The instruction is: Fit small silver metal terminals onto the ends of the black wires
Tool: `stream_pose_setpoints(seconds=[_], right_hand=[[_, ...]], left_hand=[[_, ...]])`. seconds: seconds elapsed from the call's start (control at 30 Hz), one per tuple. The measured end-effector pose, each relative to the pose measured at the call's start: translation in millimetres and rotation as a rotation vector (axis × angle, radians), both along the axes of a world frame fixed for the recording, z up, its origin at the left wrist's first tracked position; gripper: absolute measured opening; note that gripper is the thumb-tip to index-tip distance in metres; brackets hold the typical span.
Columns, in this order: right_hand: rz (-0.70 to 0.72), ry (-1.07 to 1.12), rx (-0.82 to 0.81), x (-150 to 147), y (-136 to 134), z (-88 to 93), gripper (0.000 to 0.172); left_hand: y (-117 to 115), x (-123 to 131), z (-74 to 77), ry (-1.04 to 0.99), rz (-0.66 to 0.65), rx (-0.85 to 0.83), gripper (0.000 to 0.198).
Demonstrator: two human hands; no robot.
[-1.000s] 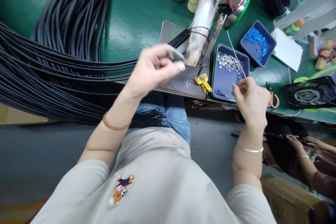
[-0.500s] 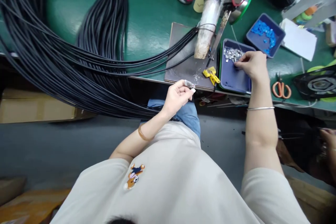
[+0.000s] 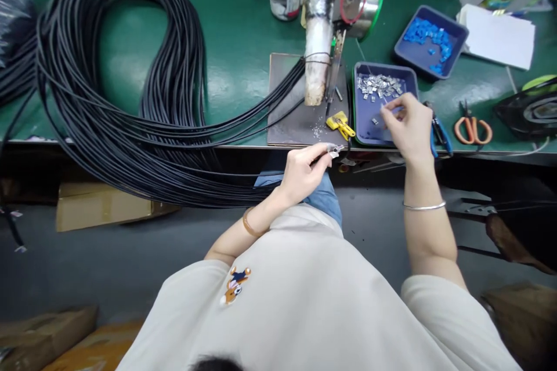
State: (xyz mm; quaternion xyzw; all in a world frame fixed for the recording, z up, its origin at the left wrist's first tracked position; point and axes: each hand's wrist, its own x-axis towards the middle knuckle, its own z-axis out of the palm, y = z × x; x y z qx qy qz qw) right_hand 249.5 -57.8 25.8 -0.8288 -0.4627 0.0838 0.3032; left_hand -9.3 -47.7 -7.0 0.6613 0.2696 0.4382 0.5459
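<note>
Near the front edge of the bench, my left hand is closed in a pinch, with pale wrapping on its fingertips. It appears to grip the end of a black cable; the hand hides most of it. Black cables run from a large coil to my lap beside that hand. My right hand hovers over the front right of a dark blue tray, thumb and index tips together. Anything between them is too small to make out. Small silvery metal pieces lie in the tray, mostly at its back.
Yellow cutters lie on a dark board under a foil-wrapped tube. Right of the tray are blue-handled pliers and orange-handled scissors. Behind stands a tray with blue pieces. A cable coil covers the bench's left.
My right hand has drawn back from the pile of metal pieces toward the tray's front. My left hand has shifted slightly right and nearer me. The camera view has shifted too.
</note>
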Motion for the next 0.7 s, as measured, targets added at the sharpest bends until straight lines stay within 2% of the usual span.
stream_pose_setpoints(seconds=[0.07,0.13,0.2,0.33,0.5,0.7], right_hand=[[-0.012,0.064,0.389,-21.2,-12.8,5.9,0.01],[0.025,0.146,0.59,-48.8,-25.6,11.6,0.012],[0.082,0.249,0.533,-76.2,-35.6,13.7,0.017],[0.211,0.473,0.308,-110.2,-38.2,3.7,0.014],[0.267,0.634,0.257,-114.8,-26.0,-9.4,0.01],[0.296,0.538,0.279,-112.9,-27.1,-5.8,0.009]], left_hand=[[6.0,0.7,2.6,-0.059,-0.139,-0.171,0.021],[13.5,1.4,2.5,-0.127,-0.225,-0.382,0.024],[20.3,1.7,0.9,-0.165,-0.248,-0.507,0.029],[27.1,2.2,0.1,-0.178,-0.248,-0.575,0.031],[27.9,3.0,3.2,-0.152,-0.256,-0.582,0.031],[28.1,3.0,5.3,-0.127,-0.239,-0.573,0.032]])
